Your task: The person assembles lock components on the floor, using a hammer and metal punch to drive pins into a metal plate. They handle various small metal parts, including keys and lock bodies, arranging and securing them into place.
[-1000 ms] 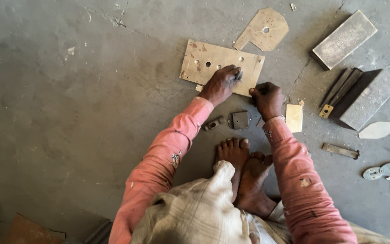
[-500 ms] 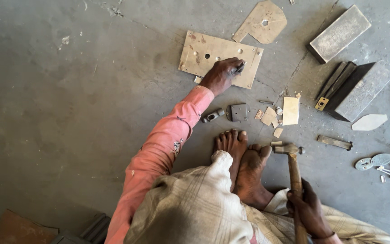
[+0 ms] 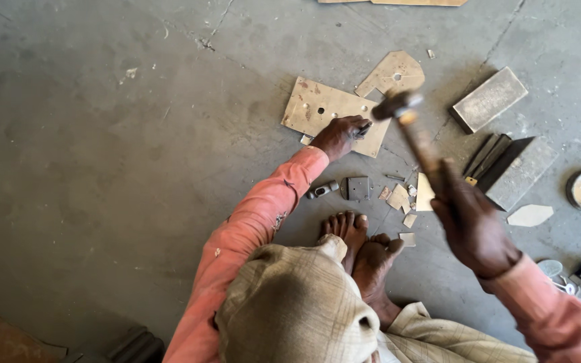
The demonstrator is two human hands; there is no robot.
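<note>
— Flat tan sheet (image 3: 317,111), lying on the concrete floor (image 3: 102,134), ahead of the bare feet (image 3: 361,245). Long axis running left to right, slightly tilted.

— Left hand (image 3: 341,136)?

— Resting on the sheet's near right edge, fingers curled, pinching a small dark punch-like tool (image 3: 364,126) against it. Nearer of the two by far.

— Right hand (image 3: 472,225)?

— Closed tight around a wooden handle, well back and to the right of the sheet. Hammer (image 3: 411,131) raised, blurred, head (image 3: 396,105) hovering just right of the pinched tool, above the sheet's right end.

— Around them?

— Offcuts (image 3: 401,198) and a small square plate (image 3: 358,188) near the feet; grey blocks (image 3: 489,99) further right.
</note>
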